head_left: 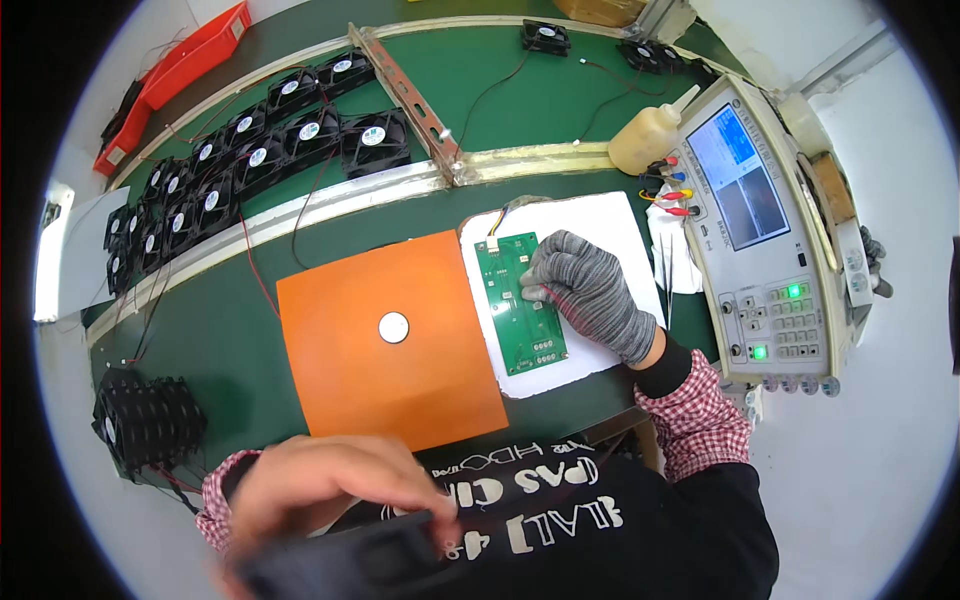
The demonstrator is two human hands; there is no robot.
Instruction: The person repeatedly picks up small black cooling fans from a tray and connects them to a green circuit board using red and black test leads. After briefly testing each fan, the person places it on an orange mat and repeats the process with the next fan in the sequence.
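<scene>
My left hand (pixel 335 485), bare and smeared by motion, is closed round a black cooling fan (pixel 350 562) at the lower edge, close to my body. My right hand (pixel 588 290), in a grey knitted glove, pinches its fingertips together over the green circuit board (pixel 515 325). Whatever may be between those fingertips is hidden. The board lies on a white pad (pixel 600 215), and a cable with a white plug (pixel 492 242) runs from its upper left corner. Left of the pad lies an orange sheet (pixel 390 390) with a round white disc (pixel 394 327) on it.
Rows of black fans (pixel 258 160) stand at the upper left, with more fans stacked (pixel 145 420) at the lower left. A metal rail (pixel 405 95) crosses the bench. On the right are a test instrument (pixel 755 230), a yellowish squeeze bottle (pixel 645 138) and tweezers (pixel 671 285). Red bins (pixel 180 75) sit far left.
</scene>
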